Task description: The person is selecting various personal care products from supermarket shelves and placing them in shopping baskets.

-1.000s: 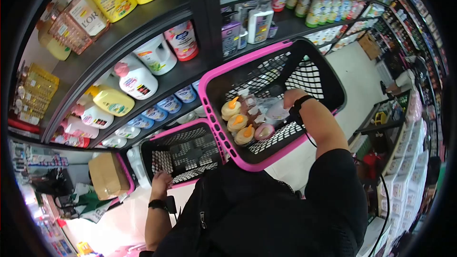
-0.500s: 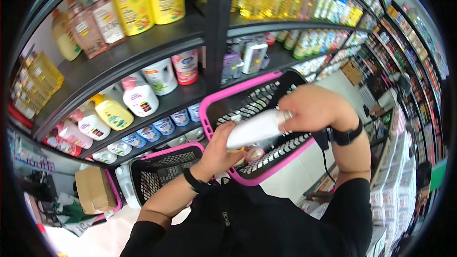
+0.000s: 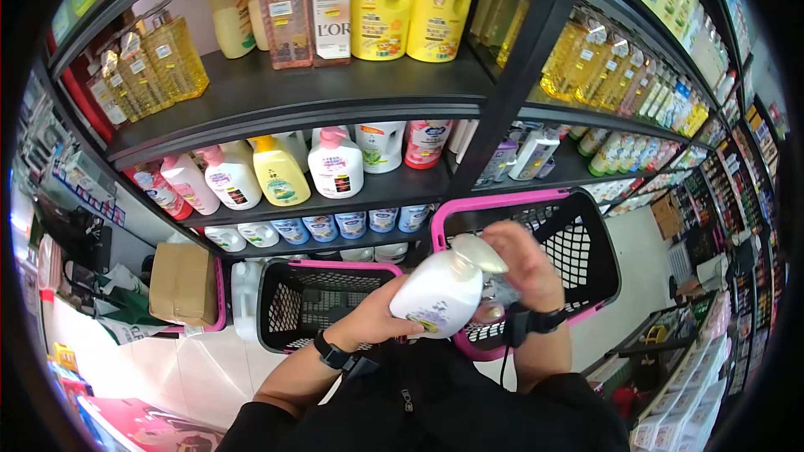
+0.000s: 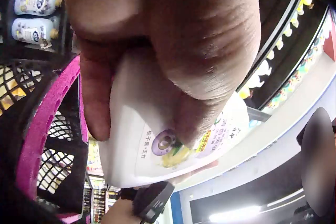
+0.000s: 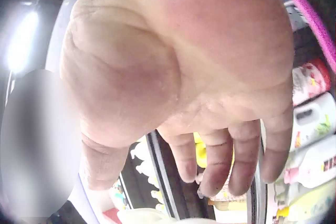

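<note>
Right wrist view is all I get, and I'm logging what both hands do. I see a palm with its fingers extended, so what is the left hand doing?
Observer: The left hand is gripping a white pump bottle.

Operator: Which way does the bottle's nozzle point?

Observer: In the head view, the nozzle points toward the right hand; I can't tell whether they touch.

Operator: And anything printed on the bottle?

Observer: Yes, the left wrist view shows a round purple mark on its label.
</note>
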The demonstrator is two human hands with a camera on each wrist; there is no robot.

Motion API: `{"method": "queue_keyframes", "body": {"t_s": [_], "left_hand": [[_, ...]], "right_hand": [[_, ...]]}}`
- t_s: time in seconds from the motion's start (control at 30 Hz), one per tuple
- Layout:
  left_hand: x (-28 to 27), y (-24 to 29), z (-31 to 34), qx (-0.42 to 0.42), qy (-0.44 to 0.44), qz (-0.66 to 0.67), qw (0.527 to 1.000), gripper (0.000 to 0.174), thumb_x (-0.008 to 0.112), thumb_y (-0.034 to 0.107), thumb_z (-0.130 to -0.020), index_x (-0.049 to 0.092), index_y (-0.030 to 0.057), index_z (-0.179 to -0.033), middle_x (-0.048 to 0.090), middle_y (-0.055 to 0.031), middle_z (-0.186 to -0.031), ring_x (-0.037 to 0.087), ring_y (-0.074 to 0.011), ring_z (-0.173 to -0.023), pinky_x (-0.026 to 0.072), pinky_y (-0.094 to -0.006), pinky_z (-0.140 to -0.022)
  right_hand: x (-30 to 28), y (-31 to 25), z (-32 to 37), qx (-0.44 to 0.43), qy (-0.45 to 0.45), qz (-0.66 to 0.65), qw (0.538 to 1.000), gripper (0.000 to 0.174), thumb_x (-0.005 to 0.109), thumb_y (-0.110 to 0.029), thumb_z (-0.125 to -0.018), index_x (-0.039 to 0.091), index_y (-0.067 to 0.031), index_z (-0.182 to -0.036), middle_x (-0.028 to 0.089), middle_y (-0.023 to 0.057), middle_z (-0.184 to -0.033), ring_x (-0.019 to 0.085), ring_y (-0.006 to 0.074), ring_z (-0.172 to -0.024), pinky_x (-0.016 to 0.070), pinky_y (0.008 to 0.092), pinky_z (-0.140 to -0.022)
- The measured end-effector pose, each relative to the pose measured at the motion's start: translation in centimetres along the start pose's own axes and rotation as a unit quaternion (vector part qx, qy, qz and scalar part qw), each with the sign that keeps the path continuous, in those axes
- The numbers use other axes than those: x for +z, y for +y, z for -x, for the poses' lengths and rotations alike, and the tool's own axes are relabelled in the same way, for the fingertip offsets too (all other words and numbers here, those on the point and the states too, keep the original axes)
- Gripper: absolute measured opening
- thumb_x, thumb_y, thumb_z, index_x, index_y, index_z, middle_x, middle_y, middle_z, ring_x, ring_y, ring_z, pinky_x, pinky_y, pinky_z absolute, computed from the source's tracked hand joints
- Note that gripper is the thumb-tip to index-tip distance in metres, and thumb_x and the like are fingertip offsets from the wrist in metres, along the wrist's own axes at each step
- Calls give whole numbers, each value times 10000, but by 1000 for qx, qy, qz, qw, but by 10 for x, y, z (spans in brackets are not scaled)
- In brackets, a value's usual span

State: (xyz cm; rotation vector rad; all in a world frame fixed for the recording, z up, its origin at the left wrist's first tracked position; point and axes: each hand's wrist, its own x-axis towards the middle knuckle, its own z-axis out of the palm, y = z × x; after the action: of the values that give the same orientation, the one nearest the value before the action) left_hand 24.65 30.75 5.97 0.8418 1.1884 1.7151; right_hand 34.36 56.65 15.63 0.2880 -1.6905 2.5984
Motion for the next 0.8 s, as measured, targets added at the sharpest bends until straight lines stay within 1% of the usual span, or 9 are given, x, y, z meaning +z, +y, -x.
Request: {"method": "queue_keyframes", "body": {"t_s": [0.07, 0.13, 0.17, 0.3, 0.4, 0.53, 0.57, 0.7, 0.8], "left_hand": [[-7, 2, -1, 15, 19, 39, 999, 708, 754, -17, -797, 406, 1, -1414, 609, -95, -1255, 576, -213, -1204, 476, -386, -1010], [-15, 4, -4, 22, 39, 19, 999, 701, 755, -15, -797, 410, -9, -1407, 599, -98, -1279, 561, -211, -1234, 469, -386, -1024], [-15, 1, -6, 21, 62, 13, 998, 696, 763, -5, -794, 423, -6, -1401, 593, -104, -1283, 574, -206, -1205, 470, -378, -1018], [-17, -4, -19, 19, 140, -94, 986, 685, 791, 46, -792, 443, -12, -1380, 604, -107, -1244, 590, -191, -1144, 490, -344, -972], [-29, -11, -25, 2, 148, -75, 986, 706, 764, 11, -797, 410, -13, -1408, 595, -96, -1251, 582, -186, -1152, 475, -361, -1008], [-67, -35, -11, -32, 241, -133, 961, 601, 752, 130, -852, 454, -24, -1351, 611, -143, -1219, 615, -229, -1086, 506, -354, -931], [-72, -35, 4, -75, 288, -228, 927, 568, 733, 183, -878, 471, -23, -1338, 616, -155, -1200, 621, -238, -1064, 509, -355, -923], [-122, -117, 109, -196, 349, -196, 895, 506, 712, 229, -893, 506, -21, -1283, 642, -137, -1076, 637, -211, -937, 527, -346, -837], [-125, -176, 233, -377, 359, -313, 794, 367, 690, 238, -874, 568, -5, -1120, 664, -169, -973, 659, -272, -878, 534, -394, -782]], "right_hand": [[15, 21, -9, 47, -20, -26, 998, 964, 884, -291, -697, 352, -46, -1463, 497, 118, -1383, 500, 247, -1281, 387, 377, -1086], [33, 21, -17, 104, 6, 92, 990, 923, 844, -113, -704, 335, -36, -1470, 450, 115, -1436, 433, 246, -1352, 340, 394, -1132], [39, 21, -23, 86, 26, 122, 988, 879, 808, -4, -723, 338, -32, -1465, 488, 111, -1401, 474, 224, -1314, 381, 394, -1107], [21, 66, -48, 38, 137, 114, 983, 795, 789, 10, -762, 375, -34, -1440, 592, 93, -1261, 590, 186, -1158, 497, 361, -980], [9, 77, -69, 56, 128, 103, 985, 756, 794, 14, -750, 426, -35, -1408, 606, 87, -1233, 600, 188, -1135, 506, 364, -963], [-9, 95, -116, 61, 112, 147, 981, 721, 805, 7, -734, 468, -30, -1371, 619, 81, -1212, 607, 188, -1116, 510, 351, -950], [-14, 97, -130, 41, 98, 184, 977, 719, 813, 0, -724, 478, -24, -1359, 625, 82, -1198, 605, 188, -1112, 501, 343, -956], [-48, 109, -181, -8, 65, 313, 948, 726, 842, -52, -693, 501, -11, -1333, 635, 103, -1194, 611, 201, -1107, 486, 344, -963], [-76, 124, -212, -15, 58, 371, 927, 733, 853, -89, -682, 507, -5, -1322, 643, 124, -1197, 622, 233, -1099, 482, 349, -967]]}}
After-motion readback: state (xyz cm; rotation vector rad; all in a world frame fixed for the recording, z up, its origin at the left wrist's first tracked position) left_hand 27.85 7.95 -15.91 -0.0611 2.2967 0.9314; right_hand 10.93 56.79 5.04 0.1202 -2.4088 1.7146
